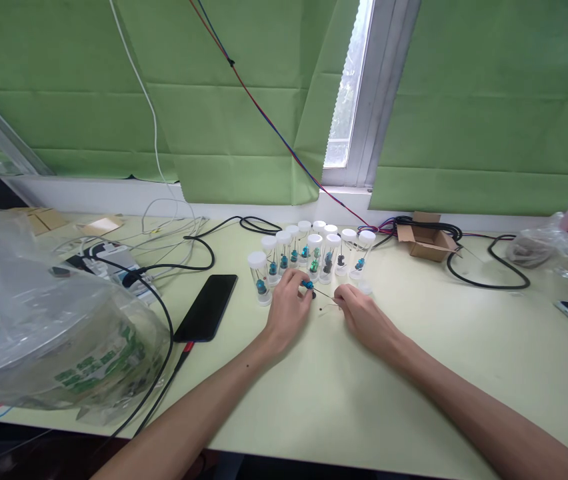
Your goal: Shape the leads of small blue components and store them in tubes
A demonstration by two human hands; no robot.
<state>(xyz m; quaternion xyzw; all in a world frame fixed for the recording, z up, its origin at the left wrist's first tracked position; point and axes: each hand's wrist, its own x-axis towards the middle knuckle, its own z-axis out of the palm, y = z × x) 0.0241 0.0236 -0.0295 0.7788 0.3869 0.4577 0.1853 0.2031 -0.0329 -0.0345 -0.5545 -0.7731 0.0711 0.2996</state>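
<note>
My left hand (289,305) is closed in a pinch on a small blue piece (307,284) with a dark part beneath it. A thin dark wire (325,295) runs from that piece to my right hand (359,312), whose fingertips are pressed together on its far end. A finer strand with a tiny dark bead (321,309) shows just below the wire. Behind both hands stand several clear tubes (314,259) with white caps, holding small blue or green pieces on thin stems. One tube (260,280) stands nearest my left hand. Beside my right hand lies a whitish round cap (365,287).
On the left are a black phone (207,308) with a cable plugged in, a large clear plastic bag (64,333) and a power strip (119,267) among cables. A small open cardboard box (427,241) and a looped black cable (489,283) lie at the back right.
</note>
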